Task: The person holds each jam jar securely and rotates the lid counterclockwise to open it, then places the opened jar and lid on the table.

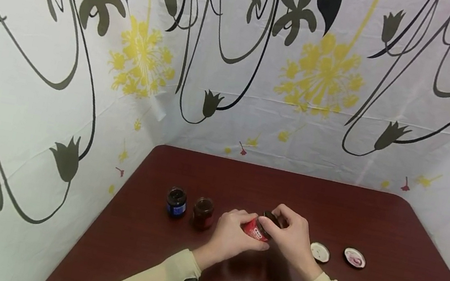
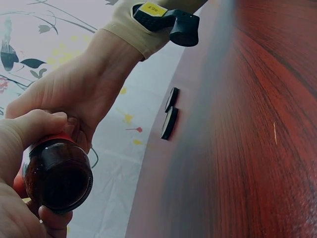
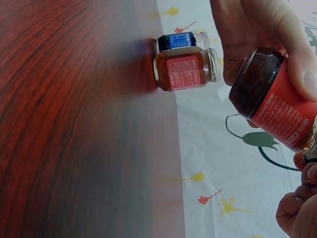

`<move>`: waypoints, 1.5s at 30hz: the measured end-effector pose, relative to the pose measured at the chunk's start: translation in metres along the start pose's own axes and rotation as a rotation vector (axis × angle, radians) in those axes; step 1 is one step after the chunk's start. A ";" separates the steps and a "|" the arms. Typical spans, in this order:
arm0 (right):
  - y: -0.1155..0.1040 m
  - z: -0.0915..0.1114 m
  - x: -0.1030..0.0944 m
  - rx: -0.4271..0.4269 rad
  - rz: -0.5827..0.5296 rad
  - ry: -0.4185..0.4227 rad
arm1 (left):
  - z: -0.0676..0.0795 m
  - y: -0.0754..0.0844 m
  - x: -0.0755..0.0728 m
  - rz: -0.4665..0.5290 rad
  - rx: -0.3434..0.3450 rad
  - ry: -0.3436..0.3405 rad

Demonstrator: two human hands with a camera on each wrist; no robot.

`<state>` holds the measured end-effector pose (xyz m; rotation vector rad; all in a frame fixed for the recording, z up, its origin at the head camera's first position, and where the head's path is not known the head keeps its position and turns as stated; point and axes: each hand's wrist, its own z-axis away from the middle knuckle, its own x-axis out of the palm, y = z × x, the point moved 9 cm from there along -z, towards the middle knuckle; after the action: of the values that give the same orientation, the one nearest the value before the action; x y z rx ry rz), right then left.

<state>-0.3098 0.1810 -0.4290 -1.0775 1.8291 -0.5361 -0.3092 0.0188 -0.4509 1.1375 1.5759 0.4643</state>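
My left hand (image 1: 230, 233) grips a glass jar (image 1: 255, 230) with a red label and dark contents, tilted above the table. In the right wrist view the jar (image 3: 282, 104) slants, its base towards the upper left and its neck towards the lower right. My right hand (image 1: 294, 235) holds a dark lid (image 1: 272, 218) by its rim at the jar's mouth. Fingers hide part of the rim, so I cannot tell whether the lid is loose. The jar's round base (image 2: 62, 186) faces the left wrist camera.
Left of my hands stand a blue-labelled jar (image 1: 176, 204) and a reddish-brown jar (image 1: 203, 214), both without lids. On the right, a pale lid (image 1: 319, 252) and a stained lid (image 1: 354, 258) lie inside up on the dark red table (image 1: 271, 184). Patterned cloth (image 1: 236, 77) surrounds the table.
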 end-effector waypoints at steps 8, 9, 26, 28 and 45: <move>-0.002 0.000 -0.001 -0.024 -0.026 -0.010 | 0.003 0.002 -0.001 0.040 -0.029 -0.012; -0.002 0.000 -0.001 -0.030 -0.036 -0.012 | 0.003 0.003 -0.001 0.050 -0.031 -0.014; -0.010 0.000 0.000 -0.147 -0.110 -0.102 | 0.008 0.012 -0.007 -0.006 0.010 0.017; -0.011 0.001 0.001 -0.161 -0.102 -0.123 | 0.009 0.012 -0.008 -0.038 0.027 0.033; -0.032 0.005 -0.001 -0.327 -0.025 -0.204 | 0.011 0.012 -0.010 -0.133 0.081 0.097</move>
<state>-0.2908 0.1661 -0.4080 -1.3218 1.7593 -0.1343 -0.2940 0.0134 -0.4400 1.0766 1.7565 0.3745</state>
